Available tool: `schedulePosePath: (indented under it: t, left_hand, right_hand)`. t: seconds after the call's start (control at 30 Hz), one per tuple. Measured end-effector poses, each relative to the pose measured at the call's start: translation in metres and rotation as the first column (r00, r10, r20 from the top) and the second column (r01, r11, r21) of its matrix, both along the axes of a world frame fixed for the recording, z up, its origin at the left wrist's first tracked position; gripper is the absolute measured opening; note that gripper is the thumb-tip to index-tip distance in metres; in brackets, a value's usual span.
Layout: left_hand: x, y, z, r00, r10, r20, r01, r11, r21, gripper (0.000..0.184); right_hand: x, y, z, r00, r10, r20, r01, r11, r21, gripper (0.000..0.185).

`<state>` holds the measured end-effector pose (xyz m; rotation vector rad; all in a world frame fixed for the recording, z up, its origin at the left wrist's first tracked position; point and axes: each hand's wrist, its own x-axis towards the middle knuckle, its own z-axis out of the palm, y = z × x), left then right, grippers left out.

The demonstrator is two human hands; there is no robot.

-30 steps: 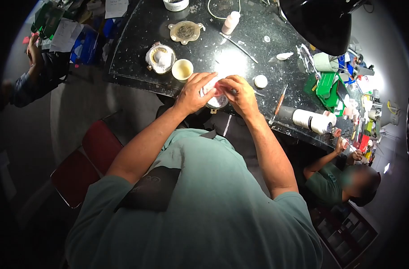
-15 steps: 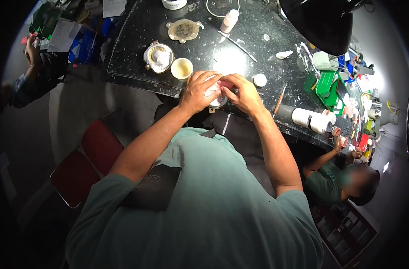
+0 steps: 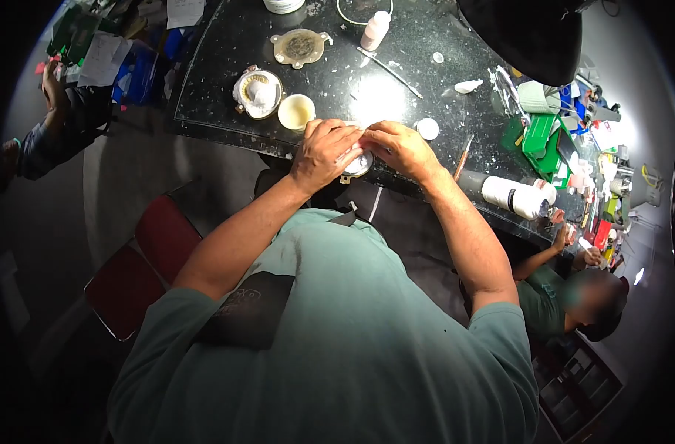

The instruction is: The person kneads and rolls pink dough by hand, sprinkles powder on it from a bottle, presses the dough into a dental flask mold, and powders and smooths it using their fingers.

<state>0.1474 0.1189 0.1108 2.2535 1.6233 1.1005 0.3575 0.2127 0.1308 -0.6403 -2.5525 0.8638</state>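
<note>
At the table's front edge, my left hand curls around the left side of a small round metal dental flask filled with white material. My right hand bends over its right side, thumb and fingers closed and pressed in at the top. The fingertips of both hands meet there and cover most of the contents. Left of them stands a cup of pale yellow stuff. Beyond it lies another flask half with a white cast and a yellowish arch. A small white jar is near my right hand.
On the black table are a metal flask lid, a pinkish bottle, a thin metal tool, a brown-handled knife and a white cylinder. A black lamp overhangs the right. A co-worker sits at right.
My right hand's fingers have drawn closer to the left fingertips, and the pink material seen between them is now mostly covered. My right elbow has swung slightly outward.
</note>
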Motion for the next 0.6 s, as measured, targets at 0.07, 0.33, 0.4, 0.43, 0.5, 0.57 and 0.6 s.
schedulePosePath:
  t: [0.07, 0.33, 0.4, 0.43, 0.5, 0.57, 0.6]
  left_hand:
    - [-0.003, 0.001, -0.003, 0.999, -0.024, -0.027, 0.025, 0.999, 0.021, 0.032]
    - [-0.002, 0.001, 0.005, 0.994, -0.059, -0.096, 0.065, 0.996, 0.059, 0.025]
    - [-0.005, 0.005, 0.007, 0.990, -0.109, -0.088, 0.117, 0.990, 0.085, 0.025]
    - [-0.007, 0.007, 0.005, 0.986, -0.145, -0.080, 0.152, 0.984, 0.089, 0.025]
    - [-0.008, 0.011, -0.001, 0.974, -0.216, -0.067, 0.222, 0.970, 0.102, 0.027]
    - [-0.008, 0.011, -0.004, 0.969, -0.244, -0.045, 0.248, 0.964, 0.094, 0.029]
    - [-0.008, 0.011, -0.004, 0.966, -0.257, -0.033, 0.259, 0.961, 0.091, 0.031]
  right_hand:
    - [0.000, -0.003, -0.003, 1.000, -0.030, 0.003, 0.030, 0.999, 0.020, 0.027]
    - [0.002, -0.006, -0.004, 0.994, -0.098, -0.038, 0.097, 0.995, -0.025, 0.029]
    - [0.002, -0.004, 0.000, 0.994, -0.107, -0.027, 0.104, 0.991, -0.083, 0.024]
    - [0.002, -0.004, 0.002, 0.994, -0.112, -0.021, 0.108, 0.988, -0.113, 0.022]
    - [0.003, -0.004, -0.004, 0.993, -0.120, -0.018, 0.117, 0.986, -0.118, 0.019]
    - [0.004, -0.006, -0.008, 0.991, -0.134, -0.014, 0.131, 0.985, -0.115, 0.017]
    - [0.004, -0.007, -0.008, 0.990, -0.142, -0.011, 0.140, 0.984, -0.110, 0.017]
